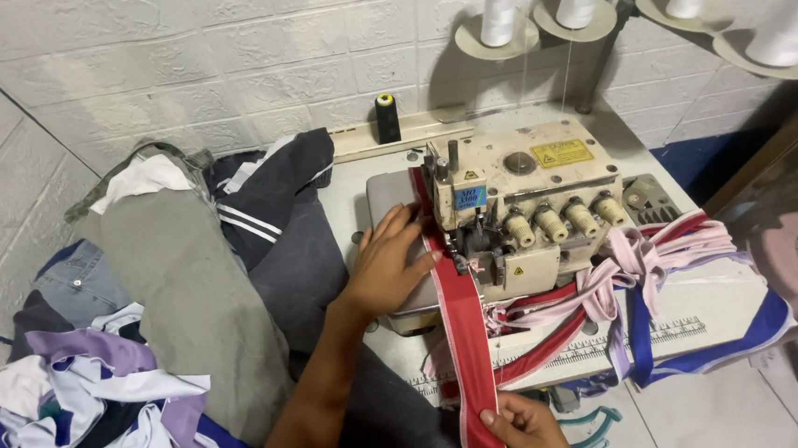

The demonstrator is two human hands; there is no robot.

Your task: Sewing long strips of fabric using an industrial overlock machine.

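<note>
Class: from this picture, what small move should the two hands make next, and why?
Probably feed the red strip a little further under the presser foot: the left hand presses it flat beside the needle, and the right hand holds its tail taut below.

A long red fabric strip (pixel 463 327) with a thin white edge runs under the cream-coloured overlock sewing machine (pixel 533 201), which bears a yellow warning label (pixel 562 153) and a blue label (pixel 469 197). Beside it lies a tangle of pink, red and white fabric strips (pixel 640 259). A white-and-blue cloth (pixel 706 324) covers the white machine table (pixel 350 195). An olive-grey garment (pixel 193 294) lies on a dark navy garment with white stripes (pixel 262 210). A heap of purple, white and blue scraps (pixel 103 404) sits by it. White thread cones (pixel 500 2) stand above; a black thread spool with a yellow top (pixel 387 117) stands against the white brick wall (pixel 218 49).
</note>
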